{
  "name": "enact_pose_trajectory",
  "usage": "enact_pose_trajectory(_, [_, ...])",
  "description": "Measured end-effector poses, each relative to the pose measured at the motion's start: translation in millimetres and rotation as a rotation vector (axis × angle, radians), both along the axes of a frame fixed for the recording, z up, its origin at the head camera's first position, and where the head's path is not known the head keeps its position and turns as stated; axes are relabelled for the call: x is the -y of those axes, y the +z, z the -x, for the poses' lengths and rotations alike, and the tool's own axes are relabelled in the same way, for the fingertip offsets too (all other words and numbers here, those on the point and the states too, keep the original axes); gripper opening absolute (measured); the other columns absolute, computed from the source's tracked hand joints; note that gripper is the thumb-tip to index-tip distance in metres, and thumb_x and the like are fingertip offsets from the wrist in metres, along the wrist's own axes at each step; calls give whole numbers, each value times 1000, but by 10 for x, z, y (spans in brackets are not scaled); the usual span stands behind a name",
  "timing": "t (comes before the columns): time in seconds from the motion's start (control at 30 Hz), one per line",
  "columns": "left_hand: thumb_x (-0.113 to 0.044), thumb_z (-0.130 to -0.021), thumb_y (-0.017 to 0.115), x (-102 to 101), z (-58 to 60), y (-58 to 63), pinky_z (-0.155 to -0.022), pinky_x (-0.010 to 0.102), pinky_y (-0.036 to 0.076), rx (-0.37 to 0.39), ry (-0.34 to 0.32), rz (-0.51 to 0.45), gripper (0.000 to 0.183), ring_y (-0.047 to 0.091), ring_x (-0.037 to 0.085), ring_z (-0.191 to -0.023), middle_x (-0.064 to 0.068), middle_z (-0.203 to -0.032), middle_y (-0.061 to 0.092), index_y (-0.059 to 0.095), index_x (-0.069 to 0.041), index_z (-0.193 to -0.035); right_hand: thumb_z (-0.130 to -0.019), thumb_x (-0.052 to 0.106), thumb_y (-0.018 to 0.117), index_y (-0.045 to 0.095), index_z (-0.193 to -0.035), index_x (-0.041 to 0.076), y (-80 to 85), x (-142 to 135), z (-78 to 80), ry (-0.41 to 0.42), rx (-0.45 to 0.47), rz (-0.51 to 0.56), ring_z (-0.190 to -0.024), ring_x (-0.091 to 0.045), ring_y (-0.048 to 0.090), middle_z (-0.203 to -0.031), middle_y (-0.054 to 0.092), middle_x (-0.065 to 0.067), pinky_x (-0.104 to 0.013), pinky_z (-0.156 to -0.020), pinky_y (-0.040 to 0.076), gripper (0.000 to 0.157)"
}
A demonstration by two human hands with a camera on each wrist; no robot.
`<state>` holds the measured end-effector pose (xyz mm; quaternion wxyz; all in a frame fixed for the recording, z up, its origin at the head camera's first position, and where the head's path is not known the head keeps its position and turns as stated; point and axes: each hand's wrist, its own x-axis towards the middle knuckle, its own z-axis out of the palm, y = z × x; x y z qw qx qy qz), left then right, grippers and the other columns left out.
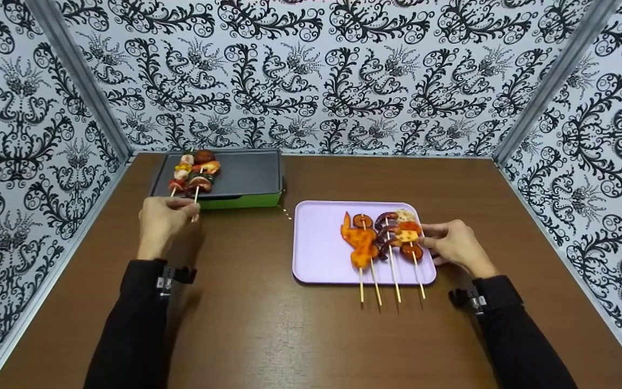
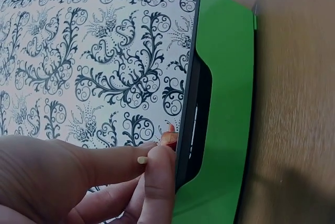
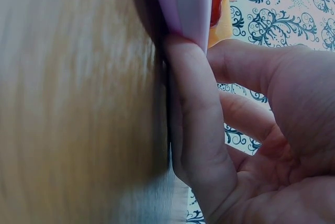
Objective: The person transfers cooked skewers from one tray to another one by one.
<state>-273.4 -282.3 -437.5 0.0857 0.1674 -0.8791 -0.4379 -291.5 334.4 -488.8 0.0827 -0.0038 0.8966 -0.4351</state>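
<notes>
At the back left, my left hand (image 1: 162, 220) pinches the stick of a skewer (image 1: 201, 183) of mixed pieces lying on a dark grill plate (image 1: 251, 173) with a green base. A pale stick end (image 2: 142, 159) pokes out between thumb and index finger in the left wrist view. Beside it on the plate lies another skewer (image 1: 182, 174); its stick runs behind the hand. My right hand (image 1: 459, 248) grips the right edge of a lilac tray (image 1: 316, 237), thumb at the rim and a finger against its side. The tray bears several skewers, including an orange wing-shaped one (image 1: 362, 246) and one with dark tentacle-like pieces (image 1: 384, 237).
The skewers' sticks overhang the tray's front edge. A brown wooden table (image 1: 268, 335) carries everything. Patterned walls (image 1: 311, 75) enclose the back and both sides. The grill stands near the back wall, left of the tray.
</notes>
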Motion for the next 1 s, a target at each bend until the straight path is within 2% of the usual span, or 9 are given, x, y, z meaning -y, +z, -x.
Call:
enact_pose_trajectory(0.17, [-26, -107, 84, 17, 34, 3, -86, 24, 52, 24, -10, -57, 30, 73, 28, -118, 13, -124, 88, 89, -7, -129, -107, 21, 86, 72, -155, 2, -9, -8, -4, 1, 1, 3, -81, -16, 84, -126, 82, -32, -36, -66, 73, 54])
enact_pose_trajectory(0.37, [-21, -107, 85, 36, 70, -13, -73, 15, 53, 4, -27, -131, 29, 67, 8, -92, -6, -98, 85, 88, -3, -129, -107, 20, 86, 73, -155, 3, -10, -2, -1, 3, -6, 8, -81, -16, 84, -126, 82, -33, -36, -66, 73, 53])
enact_pose_trajectory(0.47, [-18, -107, 84, 34, 72, -25, -70, 14, 55, -13, -39, -175, 29, 66, 3, -83, -15, -87, 80, 87, 1, -130, -106, 20, 86, 73, -155, 3, 1, 8, 0, 3, -9, 10, -80, -16, 84, -125, 83, -34, -36, -66, 73, 53])
enact_pose_trajectory(0.83, [-15, -108, 81, -29, 75, -13, -70, 16, 56, -34, -51, -229, 30, 66, 2, -82, -14, -90, 79, 84, 4, -132, -106, 23, 87, 74, -154, 4, 29, 17, -19, 7, -24, -16, -73, -16, 83, -138, 75, -41, -34, -64, 72, 53])
enact_pose_trajectory(1.0, [-14, -108, 81, -62, 70, 10, -69, 16, 56, -35, -70, -258, 31, 67, 0, -79, -16, -87, 78, 84, 6, -132, -106, 22, 87, 75, -153, 3, 34, 22, -19, 6, -26, -14, -76, -15, 83, -133, 78, -38, -33, -65, 72, 52])
